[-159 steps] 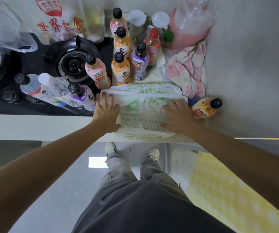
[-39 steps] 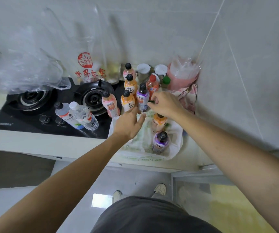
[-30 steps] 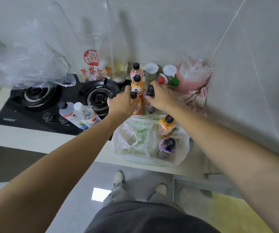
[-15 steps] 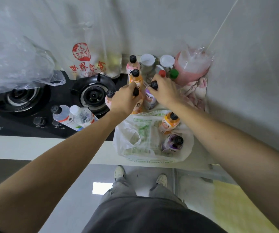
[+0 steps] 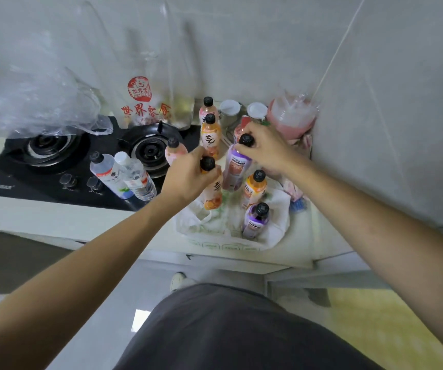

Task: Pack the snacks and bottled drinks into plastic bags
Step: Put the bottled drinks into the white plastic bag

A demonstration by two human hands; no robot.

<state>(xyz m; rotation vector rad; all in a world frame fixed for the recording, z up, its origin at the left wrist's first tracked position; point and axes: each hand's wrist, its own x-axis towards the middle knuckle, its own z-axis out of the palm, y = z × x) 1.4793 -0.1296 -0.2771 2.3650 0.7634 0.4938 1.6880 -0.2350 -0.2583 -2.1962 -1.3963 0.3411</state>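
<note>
Two clear water bottles (image 5: pixel 124 174) lean on the black stove (image 5: pixel 41 169). The left hand (image 5: pixel 188 177) curls its fingers round the neck of an orange bottle (image 5: pixel 212 193) above the white plastic bag (image 5: pixel 215 225) on the table. The right hand (image 5: pixel 265 148) pinches a purple bottle (image 5: pixel 235 169) by its cap. Two more bottles (image 5: pixel 255 204) stand inside the bag.

Two upright bottles (image 5: pixel 255 206) stand inside the open white bag (image 5: pixel 276 231).
</note>
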